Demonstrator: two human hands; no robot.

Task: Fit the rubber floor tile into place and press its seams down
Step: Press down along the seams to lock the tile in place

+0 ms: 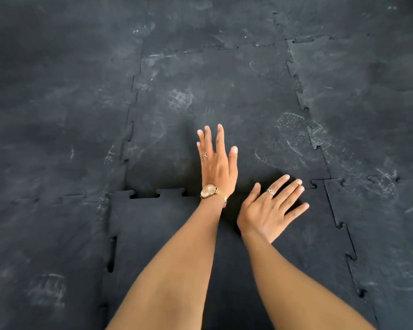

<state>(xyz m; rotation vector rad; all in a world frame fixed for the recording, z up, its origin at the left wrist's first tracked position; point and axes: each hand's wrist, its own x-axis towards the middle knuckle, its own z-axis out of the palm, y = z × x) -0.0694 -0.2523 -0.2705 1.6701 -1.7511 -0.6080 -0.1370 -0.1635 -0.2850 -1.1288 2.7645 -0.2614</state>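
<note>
Forearms reach up from the bottom of the head view over the tile (167, 246), a dark rubber square with jigsaw-tab edges that lies on the floor (45, 115) directly below the camera, among matching tiles. Its far edge runs left to right across the view; the tile looks nearly square, so no long axis can be told, and its sides run away from the camera, leaning slightly left. The right hand (271, 206) is spread flat, fingers apart, on the far seam, apparently pressing. The left hand (218, 160), with a watch (209, 191) at the wrist, is open with fingers straight, turned on edge past the seam over the next tile (212, 103); whether it touches cannot be told. Neither hand grips anything. Dark gaps (144, 196) show between tabs on the left of the far seam, and a slot (112, 254) gapes on the left edge, so these joints look unseated. To press well, the person would likely nudge the tile left and forward until the tabs line up, then work flat palms along each seam from a seated stretch outward.
</note>
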